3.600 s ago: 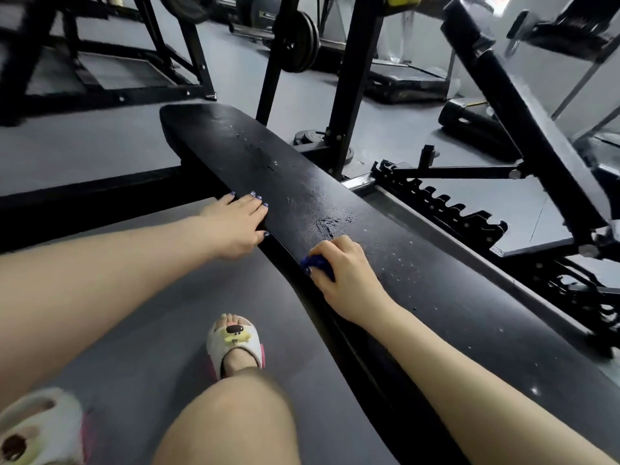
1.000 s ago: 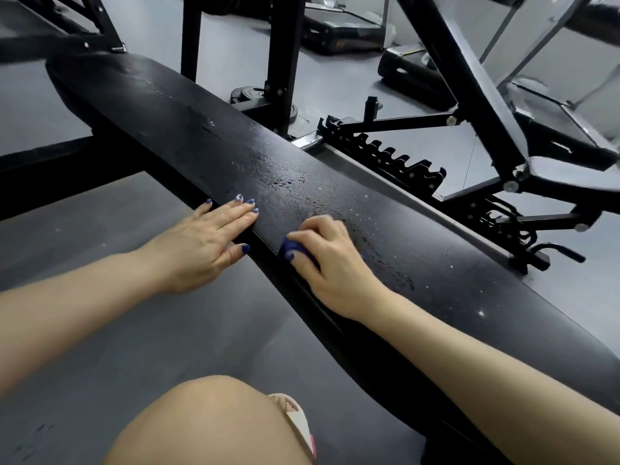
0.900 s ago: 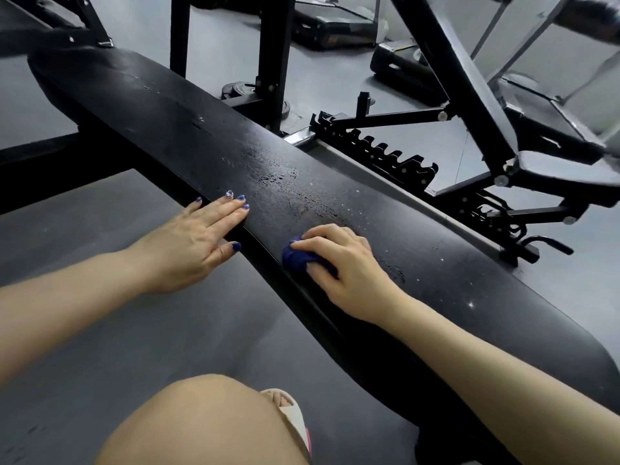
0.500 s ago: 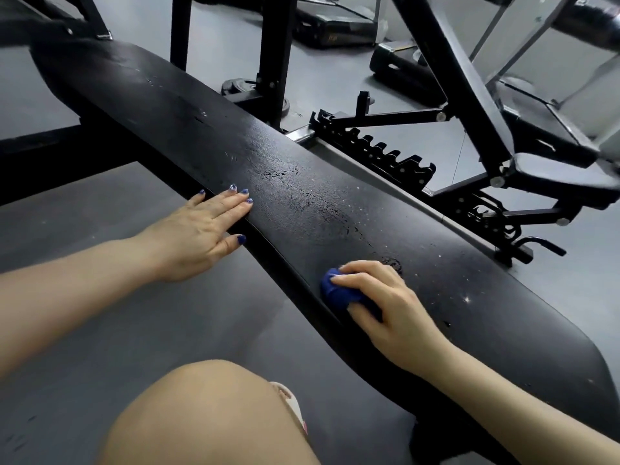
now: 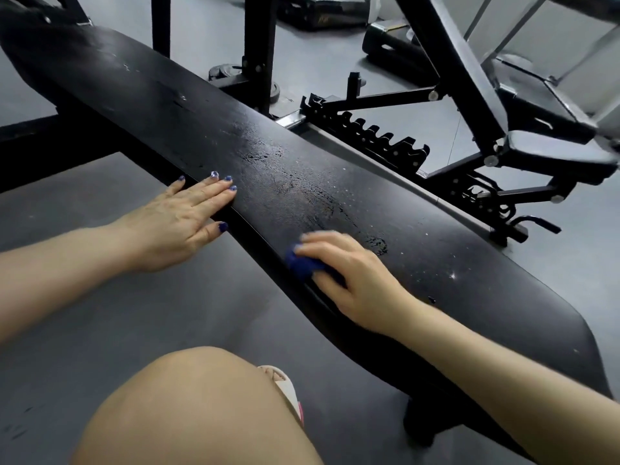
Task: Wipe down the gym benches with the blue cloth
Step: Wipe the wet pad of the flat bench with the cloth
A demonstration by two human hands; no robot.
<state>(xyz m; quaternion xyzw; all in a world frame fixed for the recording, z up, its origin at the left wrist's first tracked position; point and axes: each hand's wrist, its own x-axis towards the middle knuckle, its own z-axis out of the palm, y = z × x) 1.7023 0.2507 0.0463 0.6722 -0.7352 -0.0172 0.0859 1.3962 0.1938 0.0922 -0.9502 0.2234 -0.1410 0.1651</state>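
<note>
A long black padded bench runs diagonally from the upper left to the lower right, its surface cracked and speckled with wet streaks. My right hand presses a balled-up blue cloth against the bench's near edge; only a small part of the cloth shows under the fingers. My left hand lies flat with fingers together, its fingertips resting on the bench's near edge further left, holding nothing.
A second adjustable black bench with a toothed adjustment rail stands just behind. Black rack uprights rise at the back. Grey floor spreads below, with my bare knee and a slipper near the bench.
My right hand slid the cloth to the right along the near edge, and has now come back a little to the left. My left hand stayed braced on the edge.
</note>
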